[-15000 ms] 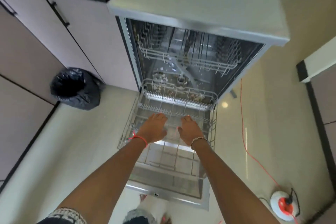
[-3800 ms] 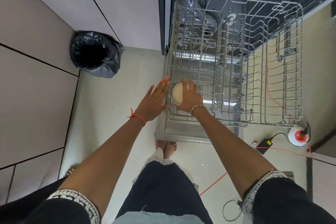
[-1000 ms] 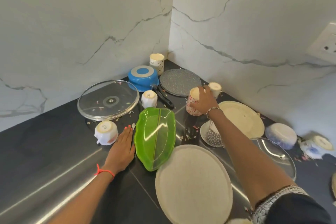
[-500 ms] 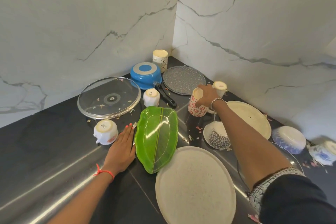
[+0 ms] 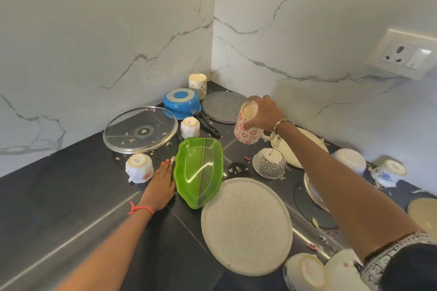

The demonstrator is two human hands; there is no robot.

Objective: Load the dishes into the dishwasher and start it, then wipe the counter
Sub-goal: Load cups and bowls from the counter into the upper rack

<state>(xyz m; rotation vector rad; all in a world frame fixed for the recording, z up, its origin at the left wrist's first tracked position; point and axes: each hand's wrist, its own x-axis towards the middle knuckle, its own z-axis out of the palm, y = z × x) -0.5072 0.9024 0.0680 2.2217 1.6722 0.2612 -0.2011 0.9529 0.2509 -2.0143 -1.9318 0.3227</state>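
Note:
My right hand [image 5: 266, 113] grips an upside-down white mug with red flowers [image 5: 246, 129] and holds it tilted just above the dark counter [image 5: 59, 208]. My left hand [image 5: 160, 186] rests flat on the counter, fingers straight, between a white cup [image 5: 138, 168] and a green leaf-shaped plate [image 5: 199, 172]. A large speckled cream plate [image 5: 246, 227] lies in front. A patterned bowl [image 5: 270, 165] sits upside down under my right forearm. The dishwasher is out of view.
In the corner stand a glass lid [image 5: 140, 129], a blue pan [image 5: 182, 103], a grey plate [image 5: 223, 106], a small white cup [image 5: 190, 127] and a cream mug [image 5: 197, 82]. More bowls [image 5: 350, 160] and cups [image 5: 387, 172] lie right. Crumbs dot the counter. A wall socket [image 5: 405, 55] is at right.
My right hand has lifted the red-flowered mug off the counter and tilted it. My left hand stays flat beside the green plate. Earlier I was at the dishwasher rack.

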